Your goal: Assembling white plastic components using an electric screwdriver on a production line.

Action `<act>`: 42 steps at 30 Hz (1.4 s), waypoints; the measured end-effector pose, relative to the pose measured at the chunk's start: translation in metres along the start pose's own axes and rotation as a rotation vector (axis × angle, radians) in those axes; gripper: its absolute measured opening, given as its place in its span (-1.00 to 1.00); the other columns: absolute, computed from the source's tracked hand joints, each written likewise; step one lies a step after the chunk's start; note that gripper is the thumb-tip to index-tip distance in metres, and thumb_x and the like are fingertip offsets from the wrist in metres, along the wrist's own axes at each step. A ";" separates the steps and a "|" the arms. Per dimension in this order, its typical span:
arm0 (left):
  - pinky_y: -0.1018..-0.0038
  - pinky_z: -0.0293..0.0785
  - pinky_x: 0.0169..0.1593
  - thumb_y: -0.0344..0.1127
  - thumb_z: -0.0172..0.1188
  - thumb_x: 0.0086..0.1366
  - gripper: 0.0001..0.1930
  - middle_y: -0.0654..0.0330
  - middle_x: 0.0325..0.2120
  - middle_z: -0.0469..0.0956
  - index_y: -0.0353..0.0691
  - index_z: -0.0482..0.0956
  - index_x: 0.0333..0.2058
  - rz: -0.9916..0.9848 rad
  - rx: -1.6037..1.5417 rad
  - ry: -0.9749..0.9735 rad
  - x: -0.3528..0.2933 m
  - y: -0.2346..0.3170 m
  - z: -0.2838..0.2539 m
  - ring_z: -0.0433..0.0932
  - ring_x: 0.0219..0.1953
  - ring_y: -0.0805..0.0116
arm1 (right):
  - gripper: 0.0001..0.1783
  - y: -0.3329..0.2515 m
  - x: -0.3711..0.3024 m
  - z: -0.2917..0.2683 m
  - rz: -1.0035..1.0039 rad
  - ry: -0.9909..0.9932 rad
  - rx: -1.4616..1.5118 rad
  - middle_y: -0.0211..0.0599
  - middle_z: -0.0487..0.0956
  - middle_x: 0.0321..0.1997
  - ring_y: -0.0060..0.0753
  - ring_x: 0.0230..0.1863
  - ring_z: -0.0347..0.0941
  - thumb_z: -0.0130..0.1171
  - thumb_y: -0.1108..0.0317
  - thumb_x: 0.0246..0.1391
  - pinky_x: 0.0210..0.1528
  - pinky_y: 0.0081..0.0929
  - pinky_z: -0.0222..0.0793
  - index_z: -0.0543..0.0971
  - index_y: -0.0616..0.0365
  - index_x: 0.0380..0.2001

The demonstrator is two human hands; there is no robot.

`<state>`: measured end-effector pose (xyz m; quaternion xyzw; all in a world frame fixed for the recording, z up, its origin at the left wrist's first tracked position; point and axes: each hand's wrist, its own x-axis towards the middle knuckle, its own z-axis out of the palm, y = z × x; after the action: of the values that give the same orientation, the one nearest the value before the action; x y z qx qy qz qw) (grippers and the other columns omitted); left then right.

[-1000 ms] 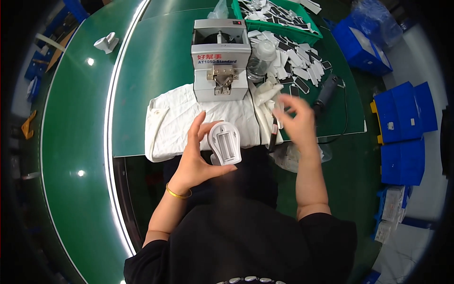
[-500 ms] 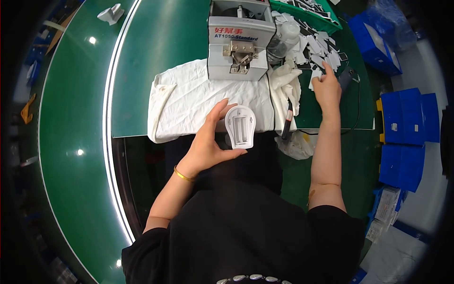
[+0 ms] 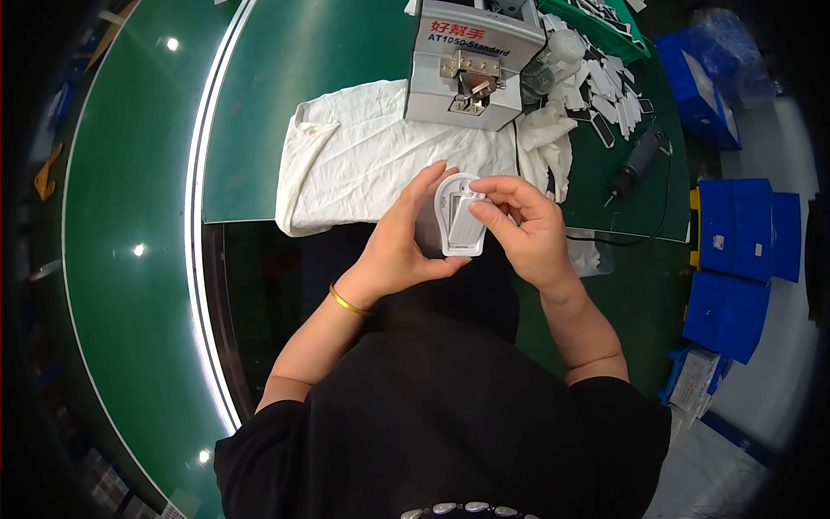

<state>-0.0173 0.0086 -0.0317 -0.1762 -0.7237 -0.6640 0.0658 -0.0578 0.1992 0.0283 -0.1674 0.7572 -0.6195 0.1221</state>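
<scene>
Both hands on a small white plastic part [image 3: 461, 223]
I see left hand [image 3: 399, 245] gripping it, right hand [image 3: 525, 227] pinching its top; my fingers hide its edges

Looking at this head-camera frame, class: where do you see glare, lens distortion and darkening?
Head view: round glare spots dot the green table; fisheye bends its white edge stripe into an arc; corners fall to black; the white plastic part held by left hand and right hand stays sharp and evenly lit.
</scene>
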 end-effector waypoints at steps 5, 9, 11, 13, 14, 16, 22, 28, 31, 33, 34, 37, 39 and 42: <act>0.27 0.32 0.29 -0.40 0.56 -0.16 0.11 -0.08 0.26 0.31 -0.30 0.05 0.35 0.008 0.033 0.000 0.001 0.000 -0.001 0.35 0.29 0.01 | -0.74 0.000 0.002 -0.004 0.097 -0.010 0.064 -0.39 0.63 -0.25 -0.70 -0.23 0.50 0.22 0.54 0.18 -0.15 -0.71 0.40 0.56 0.30 -0.05; 0.26 0.33 0.29 -0.40 0.56 -0.16 0.10 -0.06 0.26 0.31 -0.29 0.06 0.35 0.016 0.048 -0.002 0.002 0.001 -0.001 0.36 0.28 0.01 | -0.73 0.002 0.004 -0.001 0.107 0.016 0.159 -0.37 0.64 -0.24 -0.71 -0.23 0.50 0.22 0.53 0.19 -0.18 -0.74 0.38 0.56 0.32 -0.04; 0.26 0.33 0.29 -0.40 0.56 -0.15 0.10 -0.06 0.26 0.31 -0.29 0.07 0.35 0.022 0.061 -0.006 0.003 0.002 -0.002 0.36 0.28 0.01 | -0.73 0.002 0.003 -0.001 0.111 0.003 0.125 -0.40 0.63 -0.27 -0.70 -0.26 0.49 0.24 0.52 0.18 -0.19 -0.72 0.38 0.58 0.28 -0.04; 0.26 0.32 0.29 -0.40 0.56 -0.15 0.10 -0.05 0.26 0.30 -0.28 0.07 0.35 0.004 0.066 -0.015 0.002 0.002 -0.002 0.36 0.29 0.01 | -0.72 0.001 0.003 -0.002 0.114 -0.008 0.090 -0.43 0.62 -0.31 -0.69 -0.29 0.47 0.26 0.51 0.16 -0.19 -0.70 0.39 0.60 0.25 -0.05; 0.26 0.32 0.29 -0.40 0.56 -0.15 0.10 -0.05 0.26 0.30 -0.28 0.07 0.35 0.005 0.066 -0.015 0.002 0.003 -0.003 0.36 0.29 0.01 | -0.71 -0.001 0.002 -0.004 0.031 -0.025 -0.122 -0.42 0.60 -0.27 -0.64 -0.28 0.44 0.27 0.50 0.14 -0.16 -0.66 0.38 0.62 0.19 -0.04; 0.27 0.32 0.29 -0.39 0.57 -0.16 0.10 -0.04 0.27 0.31 -0.28 0.07 0.35 0.023 0.056 -0.020 0.002 0.003 -0.003 0.34 0.30 0.01 | -0.69 -0.002 0.003 -0.005 -0.054 -0.042 -0.334 -0.40 0.58 -0.24 -0.58 -0.26 0.41 0.28 0.49 0.12 -0.13 -0.62 0.38 0.65 0.12 -0.03; 0.28 0.29 0.31 -0.42 0.56 -0.15 0.10 -0.03 0.28 0.30 -0.24 0.07 0.36 0.011 -0.013 -0.014 -0.001 0.005 -0.003 0.33 0.31 0.02 | -0.53 0.014 -0.001 0.001 -0.204 -0.005 -0.486 -0.26 0.46 0.09 -0.43 -0.06 0.38 0.26 0.45 0.15 0.03 -0.51 0.33 0.55 0.05 0.16; 0.24 0.28 0.30 -0.40 0.48 0.03 -0.01 -0.05 0.32 0.25 -0.21 0.04 0.37 0.117 0.163 -0.045 -0.009 0.030 -0.006 0.28 0.34 0.04 | -0.25 0.007 -0.011 -0.001 0.332 -0.128 0.388 -0.05 0.42 0.23 -0.37 0.19 0.39 0.22 0.41 0.20 0.18 -0.43 0.33 0.13 0.40 0.36; 0.28 0.29 0.28 -0.41 0.33 0.24 -0.16 -0.05 0.32 0.23 -0.19 0.02 0.38 -0.233 -0.528 0.160 -0.014 0.035 0.005 0.29 0.31 0.14 | -0.32 0.003 -0.018 0.007 0.206 -0.134 0.396 -0.09 0.45 0.18 -0.38 0.17 0.40 0.23 0.42 0.18 0.23 -0.46 0.29 0.22 0.43 0.29; 0.32 0.30 0.26 -0.43 0.26 0.29 -0.21 -0.04 0.31 0.23 -0.18 0.01 0.38 -0.269 -0.541 0.108 -0.012 0.039 0.002 0.30 0.29 0.20 | -0.35 0.006 -0.021 0.011 0.182 -0.112 0.402 -0.11 0.47 0.14 -0.41 0.14 0.42 0.23 0.42 0.18 0.19 -0.47 0.33 0.24 0.42 0.26; 0.36 0.31 0.24 -0.44 0.20 0.34 -0.26 -0.04 0.30 0.24 -0.17 0.00 0.38 -0.304 -0.555 0.058 -0.011 0.040 0.001 0.31 0.26 0.25 | -0.38 0.007 -0.022 0.013 0.158 -0.090 0.406 -0.13 0.49 0.10 -0.43 0.10 0.45 0.24 0.42 0.19 0.15 -0.49 0.38 0.26 0.41 0.24; 0.37 0.33 0.22 -0.43 0.23 0.32 -0.24 -0.01 0.27 0.27 -0.17 0.00 0.38 -0.309 -0.487 0.060 -0.014 0.038 0.002 0.35 0.22 0.29 | -0.38 0.008 -0.025 0.020 0.105 -0.064 0.370 -0.15 0.50 0.08 -0.45 0.08 0.46 0.25 0.41 0.18 0.12 -0.51 0.39 0.28 0.40 0.23; 0.38 0.33 0.22 -0.43 0.23 0.32 -0.24 -0.01 0.27 0.27 -0.17 0.00 0.38 -0.301 -0.442 0.061 -0.015 0.036 0.003 0.35 0.22 0.29 | -0.38 0.011 -0.024 0.020 0.116 -0.058 0.365 -0.15 0.50 0.08 -0.45 0.07 0.46 0.26 0.41 0.18 0.12 -0.51 0.39 0.28 0.40 0.23; 0.38 0.30 0.24 -0.45 0.21 0.32 -0.26 -0.03 0.28 0.25 -0.18 0.01 0.38 -0.350 -0.450 0.085 -0.014 0.033 0.008 0.31 0.25 0.28 | -0.38 0.012 -0.021 0.016 0.171 -0.054 0.394 -0.15 0.51 0.09 -0.44 0.08 0.46 0.25 0.41 0.18 0.16 -0.50 0.36 0.29 0.41 0.23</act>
<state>0.0078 0.0157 -0.0056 -0.0305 -0.5741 -0.8160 -0.0602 -0.0339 0.1952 0.0129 -0.0922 0.6292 -0.7383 0.2247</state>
